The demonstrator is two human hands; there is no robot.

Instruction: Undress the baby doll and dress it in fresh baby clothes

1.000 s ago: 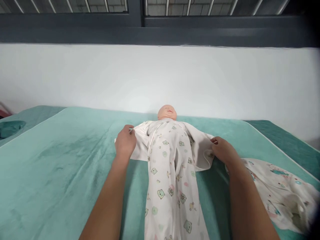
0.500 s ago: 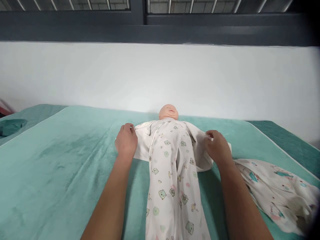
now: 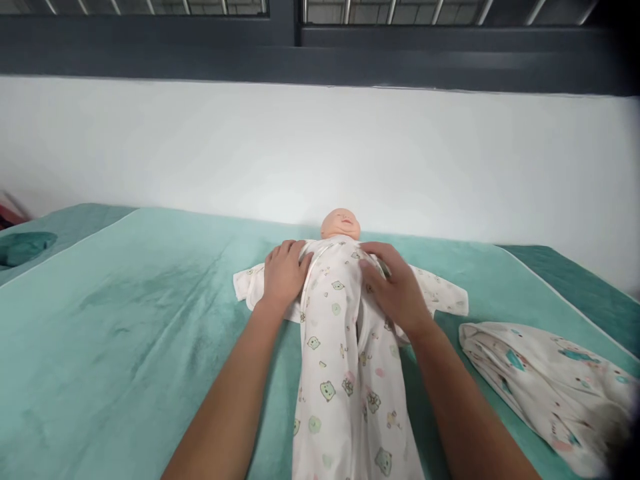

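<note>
A baby doll (image 3: 341, 223) lies on its back with its head toward the wall. Over its body is a white baby romper (image 3: 335, 340) with green bear prints, legs stretched toward me and sleeves spread to both sides. My left hand (image 3: 286, 270) rests on the romper at the left shoulder, fingers laid out and thumb apart. My right hand (image 3: 393, 283) lies on the right side of the chest, fingers and thumb apart; it covers part of the cloth there. The doll's arms and legs are hidden by the romper.
A second white printed baby garment (image 3: 555, 387) lies crumpled to the right. Everything sits on a teal padded mat (image 3: 150, 333). A white wall (image 3: 200, 147) stands behind the doll, below a dark barred window frame (image 3: 350, 63).
Both hands have moved inward from the romper's outer sides onto its chest and shoulder area. Both printed sleeves now lie visible, spread outward.
</note>
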